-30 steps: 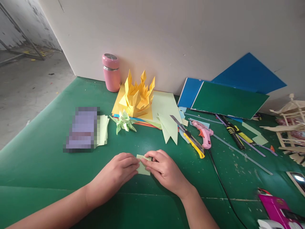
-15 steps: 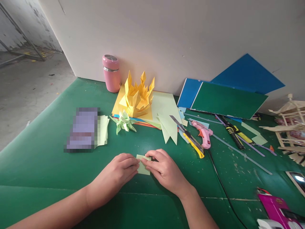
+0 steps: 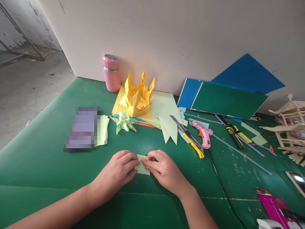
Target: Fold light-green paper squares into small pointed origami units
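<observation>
A small pale green piece of paper [image 3: 143, 169] lies on the green tabletop between my two hands. My left hand [image 3: 120, 168] grips its left edge, the fingers bent and the thumb hidden or low against the table. From the other side, my right hand [image 3: 164, 168] pinches the paper with thumb and forefinger near its upper part. The fingertips of both hands cover parts of the sheet, so any crease there is hard to make out. Beyond my hands sits a pale green folded paper flower [image 3: 124, 122], just in front of a yellow folded paper crown [image 3: 138, 98].
Left of the flower, pale green sheets [image 3: 103, 130] lie beside a blurred-out flat object [image 3: 82, 128]. A pink flask [image 3: 111, 74] stands by the wall. To the right are a yellow utility knife [image 3: 194, 146], a pink glue gun [image 3: 203, 133] with its black cord, and blue and green boards [image 3: 228, 98].
The left fingers have spread slightly and drawn back a little from the middle of the paper. My right forefinger has curled in more. The paper stays in nearly the same place.
</observation>
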`<state>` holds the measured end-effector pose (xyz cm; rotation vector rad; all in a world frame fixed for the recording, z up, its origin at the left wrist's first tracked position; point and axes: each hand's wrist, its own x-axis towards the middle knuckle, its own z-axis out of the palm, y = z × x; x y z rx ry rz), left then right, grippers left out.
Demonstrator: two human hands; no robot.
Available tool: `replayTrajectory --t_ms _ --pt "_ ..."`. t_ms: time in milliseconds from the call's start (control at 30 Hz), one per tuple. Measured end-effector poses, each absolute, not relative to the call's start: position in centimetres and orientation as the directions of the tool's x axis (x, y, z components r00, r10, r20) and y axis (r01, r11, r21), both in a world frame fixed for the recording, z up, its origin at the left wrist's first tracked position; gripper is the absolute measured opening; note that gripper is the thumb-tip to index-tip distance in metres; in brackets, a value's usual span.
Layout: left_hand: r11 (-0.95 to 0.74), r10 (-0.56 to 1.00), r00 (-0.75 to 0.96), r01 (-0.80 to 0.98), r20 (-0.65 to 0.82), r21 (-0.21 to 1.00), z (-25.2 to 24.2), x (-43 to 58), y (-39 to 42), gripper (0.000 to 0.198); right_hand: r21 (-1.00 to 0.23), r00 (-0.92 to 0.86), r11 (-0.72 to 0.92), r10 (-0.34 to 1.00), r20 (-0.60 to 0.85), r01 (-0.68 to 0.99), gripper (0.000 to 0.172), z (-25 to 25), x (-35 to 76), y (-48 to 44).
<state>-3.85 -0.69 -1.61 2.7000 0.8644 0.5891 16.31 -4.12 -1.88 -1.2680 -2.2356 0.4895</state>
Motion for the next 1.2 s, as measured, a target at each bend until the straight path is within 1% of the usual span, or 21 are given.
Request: replayTrajectory --t_ms 133,267,433,533,700,1000,1100,1200 --pt "-0.799 0.596 0.744 0.514 0.302 0.311 -1.7 -3.8 -0.8 0.019 -0.548 -0.427 0.496 0.866 0.260 0.673 0.023 -1.9 16.4 -4.1" --pt "-0.781 0.619 0.736 0.537 0.274 0.320 -1.8 -3.7 -0.7 0.023 -0.554 -0.426 0.497 0.865 0.264 0.667 0.024 -2.1 16.4 -4.2" --pt "-0.761 0.644 0.728 0.575 0.237 0.302 -1.6 -3.4 -0.8 0.024 -0.525 -0.408 0.485 0.874 0.264 0.699 0.026 -2.1 16.2 -4.3" --pt "-0.764 0.644 0.723 0.587 0.251 0.269 -1.7 -3.4 -0.9 0.023 -0.500 -0.373 0.470 0.882 0.287 0.728 0.024 -1.8 16.3 -4.3" --pt "-0.778 0.628 0.725 0.587 0.283 0.223 -1.9 -3.4 -1.0 0.023 -0.497 -0.272 0.406 0.907 0.321 0.767 0.031 -1.4 16.7 -4.3" --pt "-0.785 0.618 0.714 0.587 0.329 0.200 -1.8 -3.7 -1.0 0.022 -0.475 -0.229 0.408 0.892 0.390 0.780 0.032 -1.9 16.3 -4.2" --pt "-0.791 0.611 0.716 0.572 0.338 0.217 -1.7 -3.7 -1.0 0.023 -0.438 -0.271 0.447 0.873 0.406 0.780 0.029 -2.0 15.9 -4.3" --pt "-0.784 0.620 0.714 0.583 0.326 0.214 -1.6 -3.7 -1.0 0.025 -0.431 -0.342 0.481 0.867 0.362 0.763 0.027 -2.0 15.1 -4.2"
